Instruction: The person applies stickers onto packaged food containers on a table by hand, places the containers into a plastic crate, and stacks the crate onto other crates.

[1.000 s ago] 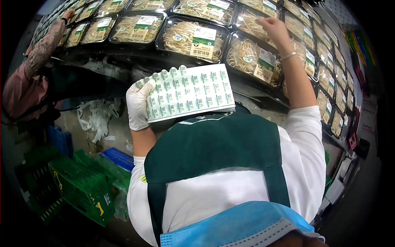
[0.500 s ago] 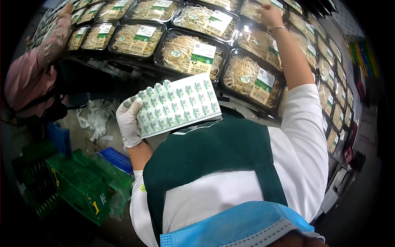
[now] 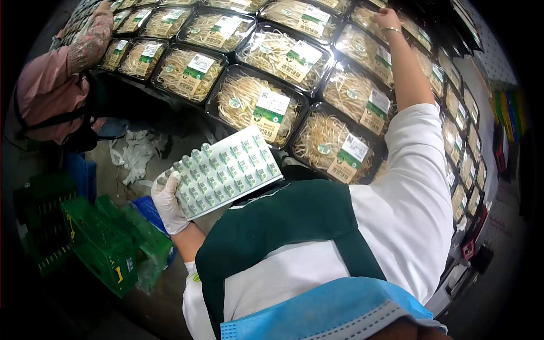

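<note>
Many sprout packs (image 3: 255, 113) sit in close rows, labels up, probably so the printed faces stay readable from above. Left hand, gloved (image 3: 169, 204): grip clamped on sticker sheets (image 3: 226, 173) at their near-left edge, thumb on top. Sheets are held tilted in front of the apron (image 3: 283, 212), printed side up; the edge hold likely keeps most stickers uncovered and within reach of the other hand. Several stickers curl up along the far edge. Right hand, bare (image 3: 388, 20), is extended over the far packs, wrist bent; fingers look bunched, but cannot tell if they pinch anything or touch the film. Long reach fits packs set deep in the rows. Sheets stay just off the nearest packs, apparently leaving their tops unblocked. Small round stickers show on some lids, beside the bigger labels. Co-worker's pink sleeve (image 3: 93, 42) reaches to other packs, far left, well apart. Green crate (image 3: 113, 249) and white plastic scraps (image 3: 136, 156) lie low at left, clear of both arms.
</note>
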The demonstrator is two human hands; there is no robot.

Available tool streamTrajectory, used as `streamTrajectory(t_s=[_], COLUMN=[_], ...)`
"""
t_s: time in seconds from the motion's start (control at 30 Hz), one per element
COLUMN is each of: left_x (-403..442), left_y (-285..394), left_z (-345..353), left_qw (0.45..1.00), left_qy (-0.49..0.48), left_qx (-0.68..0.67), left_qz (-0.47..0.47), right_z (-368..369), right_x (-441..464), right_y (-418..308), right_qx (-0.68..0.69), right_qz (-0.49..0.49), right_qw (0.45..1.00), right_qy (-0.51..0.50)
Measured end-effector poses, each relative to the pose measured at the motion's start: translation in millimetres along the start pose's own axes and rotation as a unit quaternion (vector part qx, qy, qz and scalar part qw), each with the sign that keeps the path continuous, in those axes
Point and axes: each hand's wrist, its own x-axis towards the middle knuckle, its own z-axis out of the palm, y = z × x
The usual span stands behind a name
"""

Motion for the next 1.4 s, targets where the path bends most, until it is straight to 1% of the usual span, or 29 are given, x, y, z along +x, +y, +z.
streamTrajectory(t_s=[0.03, 0.1, 0.17, 0.23, 0.27, 0.3, 0.33, 0.37, 0.43, 0.47, 0.5, 0.57, 0.63, 0.7, 0.73, 0.77, 0.83, 0.87, 0.9, 0.97, 1.03, 1.07, 1.1, 1.17, 1.2, 1.27, 1.3, 1.37, 1.4], left_x=[-2.9, -10.1, -16.8, -24.5, -24.4, -23.9, -24.8, -26.8, -27.3, -32.3, -33.8, -34.3, -32.7, -30.6, -29.5, -28.3, -27.5, -25.6, -26.3, -19.4, -4.6, 7.3, 11.9, 16.4, 23.8, 22.6, 15.3, -0.5, -6.5], left_y=[-0.6, -0.6, 2.5, -4.1, -0.6, 2.2, 5.5, 11.0, 12.3, 15.4, 20.3, 22.9, 26.6, 26.4, 27.1, 27.6, 26.7, 31.4, 37.4, 48.4, 59.8, 63.1, 68.3, 67.9, 51.4, 32.7, 27.5, 20.1, 19.1], left_z=[-1.8, -0.6, 5.7, -3.6, 0.3, 5.0, 10.8, 19.5, 18.2, 16.0, 25.6, 25.4, 34.2, 38.4, 38.9, 38.1, 24.1, 29.0, 44.3, 47.3, 69.8, 71.3, 96.6, 113.9, 109.9, 104.2, 108.7, 111.1, 112.5], left_qw=[1.000, 1.000, 0.999, 0.999, 0.999, 0.999, 0.999, 0.999, 0.997, 0.996, 0.997, 0.996, 0.995, 0.996, 0.996, 0.996, 0.997, 0.998, 0.995, 0.996, 0.989, 0.979, 0.979, 0.947, 0.949, 0.936, 0.929, 0.929, 0.930], left_qy=[0.011, 0.027, 0.043, 0.046, 0.040, 0.034, 0.046, 0.049, 0.071, 0.067, 0.069, 0.074, 0.082, 0.077, 0.074, 0.072, 0.055, 0.007, 0.060, 0.007, -0.044, -0.118, -0.161, -0.274, -0.293, -0.315, -0.330, -0.353, -0.361], left_qx=[0.011, 0.013, 0.000, -0.010, -0.004, 0.004, 0.000, 0.007, 0.030, 0.051, 0.037, 0.049, 0.051, 0.047, 0.053, 0.057, 0.051, 0.055, 0.082, 0.086, 0.134, 0.167, 0.124, 0.151, 0.096, 0.116, 0.105, 0.053, 0.012], left_qz=[-0.006, -0.002, -0.006, 0.005, -0.002, -0.010, -0.022, -0.014, 0.006, 0.001, 0.021, 0.012, 0.000, 0.000, -0.005, -0.006, -0.015, 0.006, 0.015, 0.011, 0.045, 0.017, 0.023, 0.077, 0.059, 0.106, 0.128, 0.099, 0.071], right_z=[4.9, -15.9, -29.9, -50.7, -56.4, -48.5, -30.5, -13.5, 18.6, 43.2, 50.9, 51.6, 53.3, 43.9, 37.8, 33.2, 26.2, 18.6, 10.3, -0.8, -27.4, -29.4, -25.8, -46.8, -63.0, -88.5, -94.8, -95.9, -93.1], right_x=[-7.5, -33.3, -24.2, -2.0, 15.4, 38.6, 63.0, 82.9, 109.4, 140.6, 143.2, 144.2, 158.7, 112.0, 97.9, 100.9, 108.2, 95.9, 89.1, 87.7, 58.0, 60.4, 60.6, -10.9, -60.9, -180.2, -225.8, -288.0, -304.5], right_y=[-5.2, -30.9, -30.0, -12.1, -10.0, -0.9, 0.5, -0.1, -3.6, 20.7, 15.4, 11.5, 22.6, -14.5, -28.4, -26.5, -26.9, -32.1, -27.8, -22.8, -68.9, -68.8, -68.5, -120.4, -152.8, -216.8, -232.7, -246.1, -246.3], right_qx=[-0.112, -0.155, -0.330, -0.397, -0.313, -0.152, -0.042, 0.070, 0.141, 0.251, 0.239, 0.023, -0.052, -0.075, -0.140, -0.140, -0.342, -0.333, -0.325, -0.325, -0.245, -0.118, 0.017, 0.125, 0.165, 0.146, 0.118, 0.104, 0.081], right_qz=[-0.004, -0.011, -0.034, -0.002, 0.056, 0.035, 0.020, 0.005, 0.030, 0.030, 0.020, 0.016, -0.013, -0.040, 0.023, 0.023, 0.130, 0.183, 0.235, 0.221, 0.136, 0.013, -0.110, -0.261, -0.298, -0.382, -0.416, -0.456, -0.475], right_qw=[0.993, 0.988, 0.943, 0.918, 0.948, 0.987, 0.997, 0.995, 0.986, 0.965, 0.968, 0.995, 0.996, 0.985, 0.984, 0.984, 0.931, 0.924, 0.912, 0.913, 0.958, 0.993, 0.993, 0.943, 0.906, 0.839, 0.822, 0.814, 0.824], right_qy=[0.028, -0.009, -0.040, 0.007, -0.016, 0.039, 0.056, 0.071, 0.083, 0.067, 0.076, 0.099, 0.070, 0.148, 0.108, 0.109, -0.005, 0.044, 0.093, 0.112, 0.060, 0.015, -0.034, -0.167, -0.251, -0.359, -0.369, -0.343, -0.297])
